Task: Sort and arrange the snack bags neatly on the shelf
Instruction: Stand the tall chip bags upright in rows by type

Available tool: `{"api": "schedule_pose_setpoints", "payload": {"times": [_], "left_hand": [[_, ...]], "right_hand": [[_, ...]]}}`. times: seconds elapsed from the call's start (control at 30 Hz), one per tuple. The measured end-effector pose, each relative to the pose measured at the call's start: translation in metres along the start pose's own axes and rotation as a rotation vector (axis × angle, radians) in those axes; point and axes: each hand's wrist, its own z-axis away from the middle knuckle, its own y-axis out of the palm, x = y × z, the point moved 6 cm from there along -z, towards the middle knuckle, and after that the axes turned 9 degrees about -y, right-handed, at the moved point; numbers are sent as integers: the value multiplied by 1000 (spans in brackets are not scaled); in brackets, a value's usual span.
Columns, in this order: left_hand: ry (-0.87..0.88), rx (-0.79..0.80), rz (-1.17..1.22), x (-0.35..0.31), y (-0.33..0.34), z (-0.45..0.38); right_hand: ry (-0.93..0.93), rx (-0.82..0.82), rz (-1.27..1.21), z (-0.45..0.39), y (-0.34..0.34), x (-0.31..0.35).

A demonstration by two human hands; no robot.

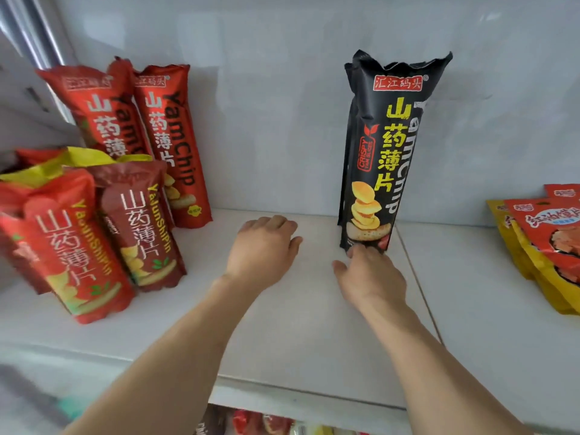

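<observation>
1. Black yam chip bag (386, 152) stands upright far right of the shelf (298, 324) middle, tall and narrow: a nudge could topple it.
2. Right hand (370, 277), fingers relaxed, touches its base; left hand (263, 249) rests loosely, holding nothing.

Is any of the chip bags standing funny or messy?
Yes. The red yam chip bags on the left lean at different angles and overlap instead of standing in a straight row. The black yam chip bag stands upright and alone by the back wall, its top edge crinkled. The right hand touches its bottom.
</observation>
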Motion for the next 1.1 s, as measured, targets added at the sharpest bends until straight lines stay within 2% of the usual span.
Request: {"api": "schedule_pose_setpoints", "payload": {"times": [0.1,0.23,0.37,0.63,0.73,0.87,1.1], "left_hand": [[39,8,-137,15,-19,7],[80,-22,-208,25,-61,-6],[82,-101,-295,42,-122,-30],[63,-58,-451,104,-207,-76],[11,-12,-436,131,-217,-90],[-111,54,-277,172,-224,-112],[-453,40,-57,262,-232,-141]], "right_hand": [[-158,-43,62,3,-2,33],[-308,-93,64,0,-14,76],[-384,-118,4,-12,-38,121],[-486,-184,-109,-38,-70,208],[-517,-191,-170,-51,-73,231],[-516,-157,-307,-79,-65,251],[-422,-53,-794,-147,-38,264]]}}
